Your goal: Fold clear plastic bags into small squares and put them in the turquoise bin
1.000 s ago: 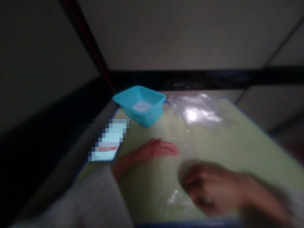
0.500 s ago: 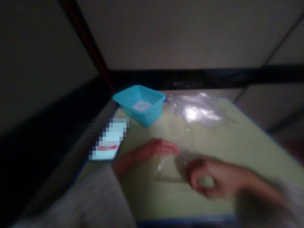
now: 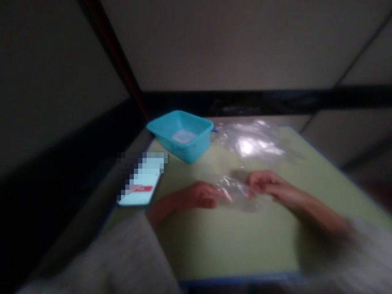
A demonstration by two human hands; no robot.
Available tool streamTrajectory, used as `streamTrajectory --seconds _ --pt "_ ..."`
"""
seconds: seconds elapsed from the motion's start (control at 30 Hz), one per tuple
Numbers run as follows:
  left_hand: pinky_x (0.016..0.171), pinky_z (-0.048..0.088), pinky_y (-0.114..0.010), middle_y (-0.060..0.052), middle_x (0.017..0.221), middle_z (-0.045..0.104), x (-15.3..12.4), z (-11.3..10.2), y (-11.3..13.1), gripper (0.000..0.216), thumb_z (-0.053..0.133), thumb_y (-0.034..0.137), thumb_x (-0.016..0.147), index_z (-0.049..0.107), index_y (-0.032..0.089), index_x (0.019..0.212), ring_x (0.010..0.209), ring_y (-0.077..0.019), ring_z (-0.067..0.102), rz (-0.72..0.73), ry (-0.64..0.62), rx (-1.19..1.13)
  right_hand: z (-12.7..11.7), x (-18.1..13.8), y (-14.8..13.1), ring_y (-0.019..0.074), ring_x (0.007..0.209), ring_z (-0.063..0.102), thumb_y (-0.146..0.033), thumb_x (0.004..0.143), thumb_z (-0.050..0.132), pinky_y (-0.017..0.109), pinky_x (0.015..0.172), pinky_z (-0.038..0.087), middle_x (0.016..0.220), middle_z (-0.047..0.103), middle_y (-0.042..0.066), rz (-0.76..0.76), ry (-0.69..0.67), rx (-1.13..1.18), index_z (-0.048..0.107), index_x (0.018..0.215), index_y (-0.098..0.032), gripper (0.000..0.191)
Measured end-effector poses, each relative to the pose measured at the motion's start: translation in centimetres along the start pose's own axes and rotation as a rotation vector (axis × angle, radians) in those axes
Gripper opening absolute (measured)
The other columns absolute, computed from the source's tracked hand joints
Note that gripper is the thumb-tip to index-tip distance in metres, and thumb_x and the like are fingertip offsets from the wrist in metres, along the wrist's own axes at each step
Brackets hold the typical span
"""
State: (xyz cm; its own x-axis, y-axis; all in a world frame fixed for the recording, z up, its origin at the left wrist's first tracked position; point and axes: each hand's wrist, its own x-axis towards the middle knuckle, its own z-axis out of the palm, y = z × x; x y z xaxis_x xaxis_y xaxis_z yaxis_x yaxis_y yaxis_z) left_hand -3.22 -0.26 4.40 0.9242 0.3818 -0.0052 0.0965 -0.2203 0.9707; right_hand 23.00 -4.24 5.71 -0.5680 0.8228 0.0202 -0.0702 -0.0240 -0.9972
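A clear plastic bag (image 3: 234, 192) stretches between my two hands, low over the yellow-green table (image 3: 235, 245). My left hand (image 3: 203, 195) is closed on the bag's left side, with its fingertips partly behind the shiny film. On the right side, my right hand (image 3: 265, 183) has its fingers curled and pinches the bag's edge. The bag looks thin and crumpled; the blur hides whether anything is in it.
A turquoise plastic basket (image 3: 196, 150) with a whitish patch inside stands at the back left. Shiny clear plastic (image 3: 254, 141) lies spread at the back. A lit phone (image 3: 137, 196) rests at the table's left edge. Walls rise beyond the table.
My right hand has moved up and away from the near side. My left hand has gone from flat with straight fingers to closed. The clear bag's near part is gathered up between them.
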Motion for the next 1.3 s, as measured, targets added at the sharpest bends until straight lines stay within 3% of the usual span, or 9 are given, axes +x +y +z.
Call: streamTrajectory --seconds 0.13,0.27,0.37,0.53,0.67,0.77,0.97,1.17,1.3 --pt "0.1 0.039 -0.037 -0.007 0.119 0.065 0.3 0.3 -0.6 0.035 0.051 0.04 0.089 0.066 0.02 0.112 0.113 -0.0243 0.058 -0.093 0.146 -0.063 -0.1 0.0 0.1 0.0144 0.065 0.063 -0.041 0.073 0.07 0.027 0.063 0.05 0.071 0.068 0.002 0.057 0.099 0.1 0.062 0.071 -0.019 0.024" --pt "0.099 0.04 -0.038 -0.006 0.111 0.069 0.2 0.4 -1.6 0.032 0.051 0.038 0.089 0.068 0.019 0.109 0.108 -0.0245 0.061 -0.144 0.28 -0.149 -0.6 -0.3 0.5 0.0207 0.087 0.067 -0.058 0.078 0.059 0.037 0.083 0.051 0.09 0.071 0.006 0.058 0.098 0.202 0.064 0.087 -0.021 0.038" --pt "0.102 0.037 -0.04 -0.007 0.11 0.069 0.2 0.5 -2.2 0.031 0.052 0.038 0.089 0.068 0.018 0.107 0.11 -0.0254 0.059 -0.151 0.348 -0.204 -1.1 -0.5 0.7 0.0213 0.097 0.066 -0.055 0.078 0.062 0.039 0.091 0.048 0.101 0.069 0.007 0.028 0.081 0.256 0.062 0.099 -0.021 0.04" --pt "0.104 0.035 -0.04 -0.005 0.119 0.065 0.5 0.4 -2.3 0.031 0.049 0.039 0.089 0.067 0.022 0.109 0.116 -0.0253 0.055 -0.09 0.256 -0.375 -1.2 -0.8 0.3 0.0213 0.101 0.065 -0.033 0.076 0.071 0.043 0.101 0.04 0.107 0.068 0.007 0.062 0.064 0.216 0.044 0.125 -0.025 0.056" --pt "0.106 0.033 -0.039 -0.004 0.12 0.064 0.4 0.1 -2.4 0.032 0.051 0.041 0.088 0.066 0.024 0.111 0.121 -0.0252 0.052 -0.118 0.26 -0.373 -1.3 -0.8 0.4 0.0223 0.1 0.065 -0.027 0.076 0.07 0.046 0.099 0.04 0.104 0.067 0.006 0.086 0.111 0.143 0.026 0.137 -0.028 0.075" --pt "0.105 0.034 -0.04 -0.007 0.122 0.063 0.4 0.0 -2.6 0.033 0.051 0.039 0.089 0.063 0.022 0.115 0.119 -0.0251 0.053 -0.124 0.248 -0.461 -1.5 -0.7 0.8 0.0218 0.102 0.063 -0.025 0.075 0.071 0.047 0.098 0.04 0.105 0.065 0.005 0.05 0.068 0.097 0.013 0.141 -0.03 0.088" --pt "0.104 0.034 -0.045 -0.015 0.115 0.065 0.7 0.1 -2.9 0.033 0.045 0.031 0.094 0.059 0.013 0.118 0.112 -0.0266 0.059 -0.09 0.232 -0.758 -0.9 -0.6 1.6 0.0265 0.12 0.05 -0.019 0.069 0.075 0.05 0.097 0.042 0.141 0.034 0.01 -0.128 -0.01 -0.005 -0.004 0.14 -0.043 0.109" --pt "0.103 0.032 -0.044 -0.018 0.119 0.062 0.7 -0.3 -2.8 0.036 0.037 0.027 0.096 0.052 0.01 0.124 0.111 -0.0266 0.059 -0.102 0.172 -0.883 -0.1 -0.3 2.2 0.0287 0.127 0.042 -0.011 0.075 0.065 0.038 0.084 0.053 0.149 0.02 0.012 -0.154 0.025 -0.181 -0.006 0.14 -0.043 0.101" --pt "0.101 0.034 -0.042 -0.016 0.119 0.063 0.8 -0.5 -2.5 0.036 0.037 0.026 0.096 0.052 0.012 0.125 0.111 -0.026 0.06 -0.143 0.152 -0.937 0.1 -0.1 2.3 0.0278 0.129 0.041 -0.006 0.078 0.055 0.037 0.084 0.053 0.147 0.024 0.014 -0.16 0.011 -0.222 -0.001 0.141 -0.038 0.091"
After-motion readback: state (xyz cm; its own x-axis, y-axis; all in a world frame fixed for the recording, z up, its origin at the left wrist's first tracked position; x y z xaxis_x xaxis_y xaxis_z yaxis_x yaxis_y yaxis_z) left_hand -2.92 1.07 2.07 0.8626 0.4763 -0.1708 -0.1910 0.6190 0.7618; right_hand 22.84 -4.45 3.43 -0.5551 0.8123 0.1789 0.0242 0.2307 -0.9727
